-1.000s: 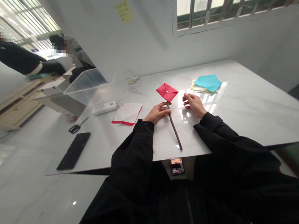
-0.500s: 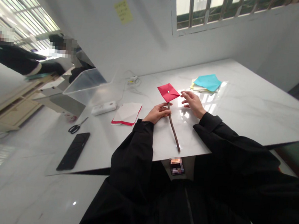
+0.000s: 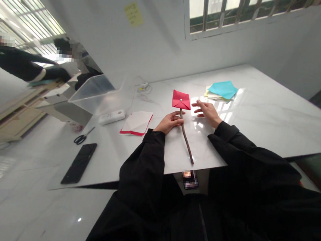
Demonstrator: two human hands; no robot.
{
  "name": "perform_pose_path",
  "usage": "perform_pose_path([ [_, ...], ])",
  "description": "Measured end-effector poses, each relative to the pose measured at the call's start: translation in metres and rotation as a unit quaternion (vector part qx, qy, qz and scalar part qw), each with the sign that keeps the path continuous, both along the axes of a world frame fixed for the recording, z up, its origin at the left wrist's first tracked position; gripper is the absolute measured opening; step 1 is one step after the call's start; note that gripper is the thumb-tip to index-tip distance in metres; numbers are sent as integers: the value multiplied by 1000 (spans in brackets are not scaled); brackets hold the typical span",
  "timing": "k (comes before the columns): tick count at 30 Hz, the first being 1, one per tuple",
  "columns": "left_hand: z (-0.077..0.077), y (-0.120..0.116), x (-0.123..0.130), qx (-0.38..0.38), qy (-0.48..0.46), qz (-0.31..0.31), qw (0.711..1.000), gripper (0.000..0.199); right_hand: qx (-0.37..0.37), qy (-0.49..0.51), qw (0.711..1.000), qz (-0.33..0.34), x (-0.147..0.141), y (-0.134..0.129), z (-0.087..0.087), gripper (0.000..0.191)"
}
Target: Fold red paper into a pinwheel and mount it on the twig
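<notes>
Red paper pinwheel (image 3: pixel 181 100) is sitting atop a twig (image 3: pixel 186 139) you are pinching in your left hand (image 3: pixel 167 122), fingers narrow; your right hand (image 3: pixel 207 114) is hovering just beside, fingers wide. Next move is calling for a steady pinch.

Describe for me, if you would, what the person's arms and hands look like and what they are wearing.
The left sleeve and right sleeve are long, loose and plain black, ending in broad cuffs at the wrists. The left hand and right hand are bare, without gloves, and no cables or markings show.
</notes>
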State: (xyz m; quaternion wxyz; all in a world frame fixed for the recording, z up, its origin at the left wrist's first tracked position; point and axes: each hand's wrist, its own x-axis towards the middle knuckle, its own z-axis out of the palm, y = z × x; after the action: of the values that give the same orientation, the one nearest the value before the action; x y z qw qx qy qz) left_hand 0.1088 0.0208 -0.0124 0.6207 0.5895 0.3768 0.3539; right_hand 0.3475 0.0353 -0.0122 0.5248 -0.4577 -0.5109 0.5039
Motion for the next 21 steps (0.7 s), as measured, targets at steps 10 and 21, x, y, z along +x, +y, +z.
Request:
perform_pose_path([
  [10, -3, 2, -1, -5, 0, 7, 1000, 67, -11, 41, 998, 37, -3, -5, 4, 54],
  [21, -7, 4, -2, -9, -3, 18, 1000, 70, -3, 36, 994, 100, -6, -14, 13, 62],
])
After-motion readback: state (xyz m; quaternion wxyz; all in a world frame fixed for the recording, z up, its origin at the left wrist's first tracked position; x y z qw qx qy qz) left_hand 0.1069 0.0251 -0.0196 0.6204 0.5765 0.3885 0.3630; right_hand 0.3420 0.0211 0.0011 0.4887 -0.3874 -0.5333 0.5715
